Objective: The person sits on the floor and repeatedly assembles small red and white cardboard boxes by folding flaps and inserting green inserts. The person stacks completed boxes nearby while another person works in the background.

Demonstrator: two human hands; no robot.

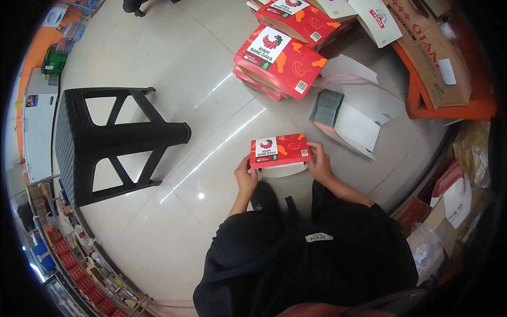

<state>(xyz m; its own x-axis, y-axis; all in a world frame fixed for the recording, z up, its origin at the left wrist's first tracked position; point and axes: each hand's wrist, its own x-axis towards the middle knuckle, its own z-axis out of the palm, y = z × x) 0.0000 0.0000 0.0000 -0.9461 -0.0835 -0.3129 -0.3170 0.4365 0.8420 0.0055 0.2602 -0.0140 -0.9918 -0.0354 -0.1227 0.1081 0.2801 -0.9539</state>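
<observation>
A red cardboard food box (285, 147) with orange drawings and a white label panel is held level in front of me, above my feet. My left hand (246, 176) grips its left end, and my right hand (320, 160) grips its right end with the fingers along the side. A white flap (284, 169) sticks out from the box's near edge. Beyond my right hand, a stack of flat, unfolded box blanks (359, 129) lies on the floor, white inside with a dark green end.
Red boxes (282, 61) are piled on the floor ahead. A black plastic stool (121, 142) lies on its side at left. A brown carton (430, 53) rests in an orange holder at far right. Shelves with red baskets (76, 272) line the lower left; plastic bags (425, 245) lie lower right.
</observation>
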